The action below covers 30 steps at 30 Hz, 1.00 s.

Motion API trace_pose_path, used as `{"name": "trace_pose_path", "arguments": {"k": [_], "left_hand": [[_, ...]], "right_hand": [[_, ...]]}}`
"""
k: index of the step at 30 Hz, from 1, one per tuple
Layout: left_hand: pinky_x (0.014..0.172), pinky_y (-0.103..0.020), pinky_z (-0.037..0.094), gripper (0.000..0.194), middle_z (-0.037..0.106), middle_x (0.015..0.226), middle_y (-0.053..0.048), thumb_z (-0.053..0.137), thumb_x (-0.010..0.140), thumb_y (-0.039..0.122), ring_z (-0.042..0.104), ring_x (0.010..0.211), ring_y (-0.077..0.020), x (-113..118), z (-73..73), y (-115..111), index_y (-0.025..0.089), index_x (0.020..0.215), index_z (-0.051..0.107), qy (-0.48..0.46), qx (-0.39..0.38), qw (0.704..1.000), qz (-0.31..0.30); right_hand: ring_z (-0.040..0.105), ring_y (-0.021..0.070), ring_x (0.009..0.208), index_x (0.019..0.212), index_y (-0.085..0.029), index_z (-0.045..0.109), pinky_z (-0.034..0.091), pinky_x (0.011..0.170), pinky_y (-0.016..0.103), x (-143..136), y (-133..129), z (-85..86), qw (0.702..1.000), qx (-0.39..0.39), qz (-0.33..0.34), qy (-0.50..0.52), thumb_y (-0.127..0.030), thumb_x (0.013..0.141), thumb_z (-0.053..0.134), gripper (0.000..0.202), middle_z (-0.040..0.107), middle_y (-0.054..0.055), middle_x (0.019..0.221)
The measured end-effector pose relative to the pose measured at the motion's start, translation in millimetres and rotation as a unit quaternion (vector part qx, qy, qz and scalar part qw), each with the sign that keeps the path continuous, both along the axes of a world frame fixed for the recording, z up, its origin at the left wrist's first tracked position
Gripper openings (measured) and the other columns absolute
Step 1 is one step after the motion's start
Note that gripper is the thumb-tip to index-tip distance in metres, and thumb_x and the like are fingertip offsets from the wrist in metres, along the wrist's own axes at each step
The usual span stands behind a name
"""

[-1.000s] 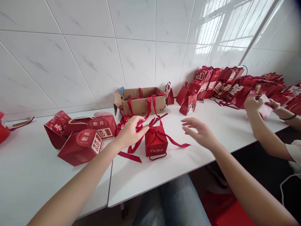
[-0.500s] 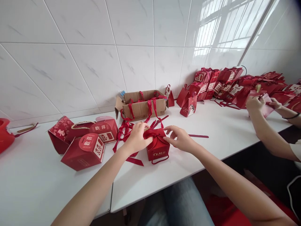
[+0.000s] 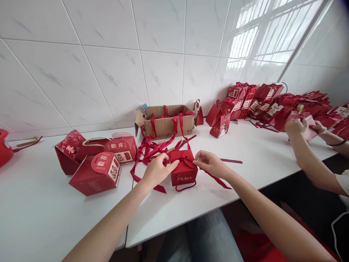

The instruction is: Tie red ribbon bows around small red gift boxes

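- Loose ribbons [image 3: 147, 149] lie in a tangle behind and to the left of the small red box [image 3: 184, 176], crowding that side.
- Another ribbon strip [image 3: 231, 161] lies flat on the white table [image 3: 251, 154], to the right of the small red box.
- To the left stand larger red cartons [image 3: 92, 176], close together, one with a twisted rope handle [image 3: 96, 140].
- Beyond, near the tiled wall [image 3: 163, 72], are a few peaked red bags [image 3: 219, 126]; farther right is a big pile of red boxes [image 3: 245, 103].
- At far right, a co-worker's hands [image 3: 296, 128] hold a pink piece [image 3: 309, 127].
- An open cardboard box [image 3: 163, 128] stands behind the tangle; red ribbons are inside and hang over its front wall.
- The small red box sits upright between the person's two hands, its top flaps folded in; whether anything is inside cannot be seen.
- The left hand [image 3: 158, 167] is mostly closed, thumb and fingers pinching the tying ribbon [image 3: 219, 182] above the box top.
- The right hand [image 3: 208, 163] has its fingertips drawn together on the same ribbon at the top's right edge; a tail trails from beneath it.
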<state>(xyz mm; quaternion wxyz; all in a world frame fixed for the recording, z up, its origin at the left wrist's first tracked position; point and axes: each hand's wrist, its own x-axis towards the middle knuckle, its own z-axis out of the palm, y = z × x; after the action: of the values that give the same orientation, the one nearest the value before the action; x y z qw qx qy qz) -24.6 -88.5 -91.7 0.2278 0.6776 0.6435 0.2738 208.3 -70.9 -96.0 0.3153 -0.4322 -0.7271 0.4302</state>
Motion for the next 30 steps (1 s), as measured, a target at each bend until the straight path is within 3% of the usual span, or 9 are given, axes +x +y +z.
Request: {"name": "trace_pose_path", "arguments": {"k": [2, 9, 15, 17, 20, 23, 30], "left_hand": [[0.059, -0.029, 0.038, 0.049, 0.061, 0.076, 0.0, 0.051, 0.072, 0.07, 0.056, 0.066, -0.0178, 0, -0.3, 0, 0.021, 0.076, 0.053, -0.002, 0.007, 1.0, -0.005], [0.062, -0.028, 0.04, 0.049, 0.064, 0.078, -0.003, 0.057, 0.07, 0.067, 0.059, 0.073, -0.0196, -6, -4.1, 3, 0.019, 0.078, 0.059, -0.035, 0.047, 0.998, -0.004], [0.058, -0.028, 0.038, 0.048, 0.06, 0.073, -0.003, 0.06, 0.067, 0.066, 0.057, 0.068, -0.0195, -11, -3.3, 6, 0.018, 0.075, 0.058, -0.035, 0.033, 0.999, 0.007], [0.057, -0.027, 0.037, 0.045, 0.057, 0.069, -0.001, 0.062, 0.067, 0.063, 0.054, 0.064, -0.0176, -11, -2.9, 5, 0.018, 0.072, 0.056, -0.041, 0.047, 0.998, 0.0], [0.056, -0.026, 0.035, 0.042, 0.049, 0.064, 0.002, 0.063, 0.068, 0.059, 0.047, 0.06, -0.0141, -10, -3.1, 5, 0.019, 0.066, 0.05, -0.062, 0.064, 0.996, -0.016], [0.055, -0.025, 0.034, 0.041, 0.045, 0.063, 0.004, 0.064, 0.069, 0.055, 0.043, 0.059, -0.0123, -8, -4.7, 5, 0.019, 0.064, 0.045, -0.097, 0.063, 0.993, -0.03], [0.057, -0.025, 0.036, 0.034, 0.045, 0.064, 0.005, 0.058, 0.079, 0.049, 0.044, 0.06, -0.0122, 14, -14.1, 0, 0.02, 0.068, 0.041, -0.17, 0.059, 0.984, -0.016]], "right_hand": [[0.039, 0.0095, 0.054, 0.08, -0.02, 0.051, 0.032, 0.051, 0.023, 1, 1, -1.9, 1.0, 0.006, -0.01, -0.008, -0.05, 0.082, 0.056, 0.03, 0.046, -0.005, 0.059], [0.031, 0.009, 0.051, 0.079, -0.019, 0.053, 0.028, 0.05, 0.023, 11, 6, -1.7, 0.997, 0.038, -0.028, -0.056, -0.048, 0.081, 0.056, 0.029, 0.037, -0.008, 0.053], [0.034, 0.0096, 0.052, 0.084, -0.019, 0.064, 0.029, 0.051, 0.024, 17, 8, 10.6, 0.985, 0.079, -0.014, -0.154, -0.043, 0.083, 0.055, 0.025, 0.041, -0.005, 0.053], [0.036, 0.0093, 0.051, 0.081, -0.018, 0.066, 0.03, 0.051, 0.024, 19, 9, 17.0, 0.986, 0.054, 0.003, -0.16, -0.045, 0.082, 0.056, 0.028, 0.046, -0.004, 0.054], [0.038, 0.0081, 0.05, 0.074, -0.016, 0.065, 0.031, 0.049, 0.024, 23, 10, 23.4, 0.992, -0.071, 0.06, -0.09, -0.048, 0.077, 0.063, 0.032, 0.047, -0.003, 0.056], [0.04, 0.0074, 0.051, 0.071, -0.014, 0.064, 0.034, 0.051, 0.023, 26, 12, 22.2, 0.979, -0.168, 0.112, 0.039, -0.046, 0.071, 0.07, 0.032, 0.047, -0.003, 0.056], [0.049, 0.0084, 0.061, 0.069, -0.014, 0.066, 0.04, 0.063, 0.024, 12, 23, 16.2, 0.957, -0.175, 0.127, 0.191, -0.037, 0.074, 0.073, 0.025, 0.057, -0.001, 0.063]]}}
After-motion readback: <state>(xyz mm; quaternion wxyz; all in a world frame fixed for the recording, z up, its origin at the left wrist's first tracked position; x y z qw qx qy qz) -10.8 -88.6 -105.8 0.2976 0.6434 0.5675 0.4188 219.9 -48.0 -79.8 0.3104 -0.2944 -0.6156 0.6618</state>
